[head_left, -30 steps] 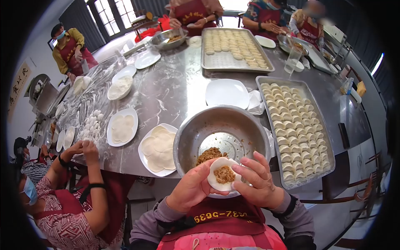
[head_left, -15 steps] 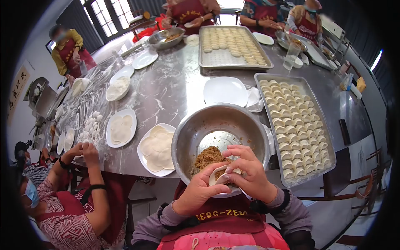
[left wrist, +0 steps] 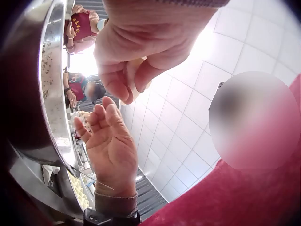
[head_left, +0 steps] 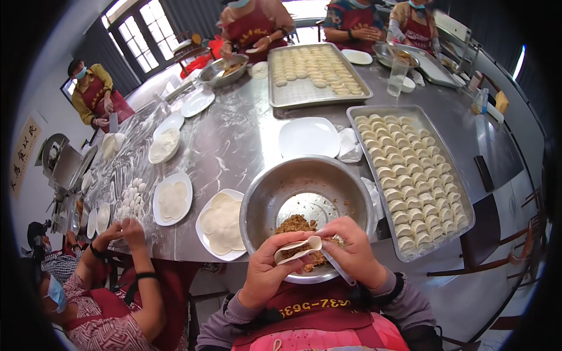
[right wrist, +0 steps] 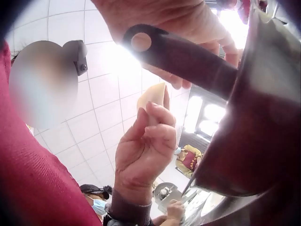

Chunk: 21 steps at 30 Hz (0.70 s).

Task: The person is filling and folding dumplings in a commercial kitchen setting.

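Over the near side of a steel bowl point(head_left: 301, 159), my left hand point(head_left: 266, 275) holds a folded dough wrapper point(head_left: 301, 250) with brown filling between its sides. My right hand point(head_left: 354, 254) is at the wrapper's right end and holds a metal utensil point(head_left: 339, 267), whose handle slants toward its wrist. In the left wrist view the left hand point(left wrist: 153, 42) pinches the wrapper, with the right hand point(left wrist: 113, 153) below, palm showing. The right wrist view shows the utensil's handle point(right wrist: 188, 63), with a hole in its end, under the right hand point(right wrist: 164, 23); the left hand point(right wrist: 146, 155) grips the wrapper point(right wrist: 153, 98).
Brown filling point(head_left: 295, 224) lies in the bowl. A plate of round wrappers point(head_left: 222, 225) stands left, a tray of folded dumplings point(head_left: 410, 181) right. Behind are a white plate point(head_left: 309, 138) and another dumpling tray point(head_left: 316, 73). A person point(head_left: 111, 292) works at the left.
The wrapper, flat at first with filling on it, has been folded upward around the filling. The right fingers have moved toward its right end, and the utensil shows more. The head view has shifted slightly.
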Motion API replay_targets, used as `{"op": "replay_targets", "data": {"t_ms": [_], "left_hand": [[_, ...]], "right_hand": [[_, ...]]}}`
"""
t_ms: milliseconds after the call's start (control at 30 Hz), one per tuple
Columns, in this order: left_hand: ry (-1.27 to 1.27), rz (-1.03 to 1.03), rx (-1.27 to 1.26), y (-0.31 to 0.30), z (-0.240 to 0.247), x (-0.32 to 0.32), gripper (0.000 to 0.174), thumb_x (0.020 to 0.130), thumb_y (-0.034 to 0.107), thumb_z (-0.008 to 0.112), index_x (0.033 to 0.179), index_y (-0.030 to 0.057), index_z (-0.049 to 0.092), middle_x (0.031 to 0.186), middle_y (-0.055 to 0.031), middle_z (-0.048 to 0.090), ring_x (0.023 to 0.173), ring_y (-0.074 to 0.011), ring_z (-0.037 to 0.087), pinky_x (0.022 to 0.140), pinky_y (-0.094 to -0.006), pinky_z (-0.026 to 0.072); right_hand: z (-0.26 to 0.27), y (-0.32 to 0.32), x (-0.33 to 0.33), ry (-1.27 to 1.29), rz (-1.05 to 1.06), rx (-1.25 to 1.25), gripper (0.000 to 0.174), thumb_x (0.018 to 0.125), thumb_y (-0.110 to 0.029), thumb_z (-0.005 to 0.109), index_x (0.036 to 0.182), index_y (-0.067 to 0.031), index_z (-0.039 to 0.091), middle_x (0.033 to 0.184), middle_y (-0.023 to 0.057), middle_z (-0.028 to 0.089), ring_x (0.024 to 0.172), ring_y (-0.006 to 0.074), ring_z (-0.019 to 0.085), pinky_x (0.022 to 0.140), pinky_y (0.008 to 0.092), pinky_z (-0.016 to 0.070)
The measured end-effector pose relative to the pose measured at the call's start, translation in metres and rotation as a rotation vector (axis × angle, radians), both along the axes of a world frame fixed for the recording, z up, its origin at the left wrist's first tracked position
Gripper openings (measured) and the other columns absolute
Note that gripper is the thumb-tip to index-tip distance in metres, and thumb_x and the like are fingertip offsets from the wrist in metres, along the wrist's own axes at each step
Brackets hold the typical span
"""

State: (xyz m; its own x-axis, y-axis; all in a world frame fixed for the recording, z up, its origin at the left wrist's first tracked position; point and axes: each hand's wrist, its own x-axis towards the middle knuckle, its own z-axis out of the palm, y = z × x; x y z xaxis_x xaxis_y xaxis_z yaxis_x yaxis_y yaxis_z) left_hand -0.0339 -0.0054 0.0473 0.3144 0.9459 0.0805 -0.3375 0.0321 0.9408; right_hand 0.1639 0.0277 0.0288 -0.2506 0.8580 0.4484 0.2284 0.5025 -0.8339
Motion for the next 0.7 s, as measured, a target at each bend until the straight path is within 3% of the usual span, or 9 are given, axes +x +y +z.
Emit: {"op": "replay_targets", "data": {"t_ms": [100,400,600,700], "left_hand": [[0.002,0.04,-0.014,-0.001,0.004,0.006,0.043,0.086,-0.007,0.056,0.128,0.0006,0.047,0.121,-0.0104,0.058,0.099,-0.0133,0.06,0.076,-0.0226,0.0505],[0.011,0.087,-0.041,-0.002,-0.013,0.009,0.042,0.086,-0.006,0.057,0.127,0.0012,0.05,0.118,-0.0081,0.059,0.099,-0.0107,0.058,0.073,-0.0217,0.049],[0.064,0.114,0.016,-0.002,-0.013,0.015,0.041,0.087,-0.004,0.058,0.127,0.0019,0.051,0.121,-0.0063,0.058,0.102,-0.0093,0.057,0.074,-0.0208,0.0491],[0.066,0.097,0.004,-0.002,-0.015,0.016,0.041,0.087,-0.004,0.058,0.127,0.0022,0.051,0.122,-0.0058,0.058,0.103,-0.0089,0.056,0.074,-0.0207,0.0493]], "right_hand": [[0.004,-0.005,-0.005,0.043,0.059,-0.047,0.019,0.073,-0.003,0.07,0.091,-0.0035,0.064,0.087,0.0106,0.062,0.083,0.0263,0.057,0.072,0.0348,0.0449],[0.0,-0.01,-0.006,0.021,-0.097,0.05,0.024,0.066,-0.003,0.077,0.087,-0.0026,0.064,0.083,0.0098,0.062,0.078,0.025,0.058,0.069,0.0335,0.0468],[0.001,-0.011,-0.01,-0.027,-0.158,0.177,0.022,0.065,-0.003,0.076,0.083,-0.0036,0.063,0.08,0.0103,0.061,0.074,0.0269,0.058,0.07,0.0362,0.0465],[-0.003,-0.006,-0.007,-0.141,-0.139,0.353,0.018,0.067,-0.008,0.076,0.08,-0.0053,0.063,0.077,0.0067,0.061,0.072,0.0265,0.056,0.069,0.0373,0.0434]]}}
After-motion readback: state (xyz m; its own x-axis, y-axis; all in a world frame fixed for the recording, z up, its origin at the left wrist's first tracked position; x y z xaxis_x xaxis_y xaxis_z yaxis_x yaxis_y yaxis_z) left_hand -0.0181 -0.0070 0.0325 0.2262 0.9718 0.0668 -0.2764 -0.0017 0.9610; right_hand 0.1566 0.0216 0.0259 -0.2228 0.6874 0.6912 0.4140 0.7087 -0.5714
